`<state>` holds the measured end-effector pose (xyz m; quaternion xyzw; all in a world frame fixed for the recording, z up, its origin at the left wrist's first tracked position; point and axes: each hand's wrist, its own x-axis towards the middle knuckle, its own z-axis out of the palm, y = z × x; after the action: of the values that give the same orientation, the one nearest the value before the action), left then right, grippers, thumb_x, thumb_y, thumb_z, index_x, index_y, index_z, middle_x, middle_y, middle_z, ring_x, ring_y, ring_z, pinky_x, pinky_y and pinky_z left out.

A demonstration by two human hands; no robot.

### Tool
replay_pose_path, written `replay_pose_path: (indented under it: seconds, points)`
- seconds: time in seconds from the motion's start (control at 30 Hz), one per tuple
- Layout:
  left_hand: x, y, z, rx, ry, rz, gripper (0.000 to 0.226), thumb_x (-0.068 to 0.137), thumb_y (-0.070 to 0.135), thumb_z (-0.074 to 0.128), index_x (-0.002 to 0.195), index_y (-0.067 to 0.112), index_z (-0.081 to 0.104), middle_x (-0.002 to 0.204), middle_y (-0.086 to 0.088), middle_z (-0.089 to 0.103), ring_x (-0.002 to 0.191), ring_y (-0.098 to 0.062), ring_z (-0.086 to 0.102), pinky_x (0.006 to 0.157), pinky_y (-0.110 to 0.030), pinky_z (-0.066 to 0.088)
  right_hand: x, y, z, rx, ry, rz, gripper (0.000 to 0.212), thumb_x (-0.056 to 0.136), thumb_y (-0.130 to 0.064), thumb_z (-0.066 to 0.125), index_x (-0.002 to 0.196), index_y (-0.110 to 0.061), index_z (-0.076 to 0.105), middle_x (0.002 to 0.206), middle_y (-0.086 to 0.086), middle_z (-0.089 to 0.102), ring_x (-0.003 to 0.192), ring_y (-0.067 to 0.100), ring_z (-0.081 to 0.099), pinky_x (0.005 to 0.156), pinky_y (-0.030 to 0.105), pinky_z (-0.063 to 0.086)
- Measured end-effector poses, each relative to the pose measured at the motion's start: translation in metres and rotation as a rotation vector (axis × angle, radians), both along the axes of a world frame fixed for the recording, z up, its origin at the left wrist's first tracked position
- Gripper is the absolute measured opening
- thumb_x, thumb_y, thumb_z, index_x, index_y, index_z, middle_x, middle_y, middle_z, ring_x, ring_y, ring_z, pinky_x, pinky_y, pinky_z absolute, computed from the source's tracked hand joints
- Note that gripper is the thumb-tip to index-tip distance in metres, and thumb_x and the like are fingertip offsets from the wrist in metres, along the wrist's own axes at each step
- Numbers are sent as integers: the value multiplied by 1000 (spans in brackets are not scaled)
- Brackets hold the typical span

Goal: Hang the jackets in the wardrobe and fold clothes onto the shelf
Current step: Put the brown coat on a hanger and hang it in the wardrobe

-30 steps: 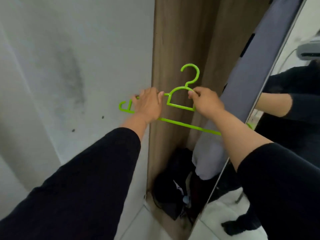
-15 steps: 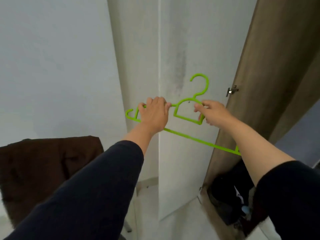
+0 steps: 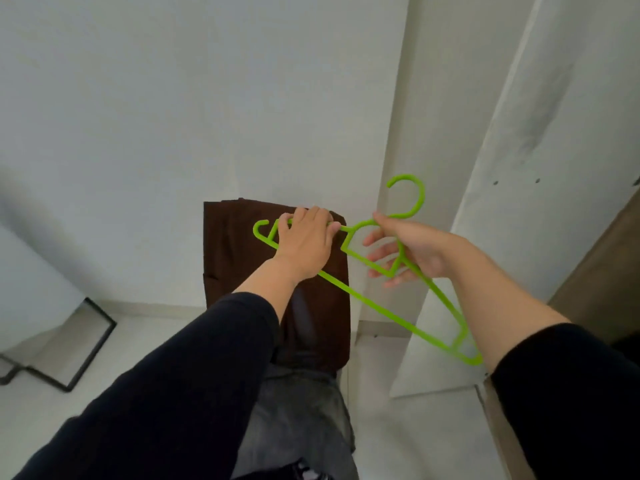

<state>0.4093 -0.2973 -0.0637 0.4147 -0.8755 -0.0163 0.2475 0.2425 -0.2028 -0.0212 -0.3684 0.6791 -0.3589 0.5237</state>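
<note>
I hold a bright green plastic hanger point(image 3: 377, 306) out in front of me, tilted down to the right, hook up. My left hand point(image 3: 304, 244) grips its left shoulder. My right hand point(image 3: 408, 247) holds the neck just below the hook, with the lower fingers spread loose. Behind and below the hanger, a dark brown garment point(image 3: 239, 251) hangs over something upright against the wall. A dark grey piece of clothing point(image 3: 304, 410) lies under it, nearer to me.
A white wardrobe door point(image 3: 519, 202) stands open at the right, with the brown wooden wardrobe side point(image 3: 609, 265) behind it. A black metal frame point(image 3: 90, 344) rests on the pale floor at the left. White walls fill the background.
My view has swung left, away from the wardrobe's inside toward the brown garment. Both hands kept the hanger; my right hand's fingers have loosened.
</note>
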Motion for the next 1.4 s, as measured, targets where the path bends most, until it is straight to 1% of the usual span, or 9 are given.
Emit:
replay_pose_path:
  seconds: [0.13, 0.3, 0.47, 0.7, 0.93, 1.07, 1.17, 1.3, 1.4]
  points:
    - [45, -16, -12, -7, 36, 61, 30, 102, 34, 31, 114, 15, 52, 115, -1, 51, 114, -24, 44, 108, -41, 21, 45, -22, -6, -5, 5, 77, 46, 97, -55, 31, 93, -19, 59, 81, 8, 62, 69, 26, 65, 57, 33, 57]
    - [76, -42, -21, 12, 161, 273, 41, 93, 32, 51, 129, 15, 40, 130, -6, 38, 119, -27, 38, 105, -44, 31, 67, -67, -5, -37, 187, 80, 46, 97, -54, 31, 87, -24, 64, 98, 7, 55, 70, 21, 58, 64, 31, 51]
    - [85, -83, -40, 359, 167, 404, 41, 93, 26, 53, 130, 18, 38, 137, -8, 28, 124, -27, 33, 99, -43, 40, 69, -122, -5, -183, 254, -80, 37, 93, -47, 38, 84, -27, 67, 95, 3, 53, 72, 16, 47, 68, 29, 43]
    - [52, -145, -68, 680, 311, 494, 56, 94, 27, 55, 143, 12, 30, 149, -13, 26, 134, -33, 30, 107, -39, 33, 49, -184, -46, -369, 427, -150, 41, 97, -48, 33, 110, -26, 64, 97, 1, 57, 95, 22, 53, 92, 38, 43]
    - [34, -189, -79, 656, 358, 611, 78, 93, 30, 58, 150, 13, 9, 159, -9, -11, 145, -34, 1, 114, -52, 21, 41, -211, -78, -430, 403, -224, 30, 94, -51, 38, 92, -30, 59, 101, 11, 66, 89, 26, 55, 90, 50, 49]
    - [37, -204, -82, 668, 525, 685, 80, 93, 28, 58, 150, 11, 4, 155, -16, 17, 139, -38, 24, 110, -48, 27, 38, -217, -86, -418, 394, -261, 28, 94, -39, 40, 73, -30, 55, 96, 18, 66, 84, 30, 55, 89, 53, 48]
    - [42, -204, -79, 610, 415, 683, 56, 95, 18, 51, 143, 6, 24, 132, -18, 50, 118, -36, 51, 99, -46, 44, 37, -217, -86, -386, 407, -271, 31, 94, -39, 40, 89, -20, 63, 99, 16, 66, 95, 35, 59, 91, 50, 47]
    - [37, -188, -73, 564, 218, 543, 48, 94, 13, 43, 140, 12, 29, 122, -13, 58, 110, -33, 56, 97, -47, 43, 41, -215, -87, -361, 394, -253, 21, 95, -37, 40, 90, -31, 59, 95, 7, 66, 93, 30, 60, 90, 44, 49]
    - [37, -167, -73, 647, 241, 356, 56, 96, 7, 40, 148, 11, 17, 134, -10, 52, 125, -28, 48, 104, -42, 37, 51, -211, -85, -358, 266, -227, 24, 95, -30, 39, 93, -43, 60, 87, -2, 61, 75, 12, 54, 86, 38, 48]
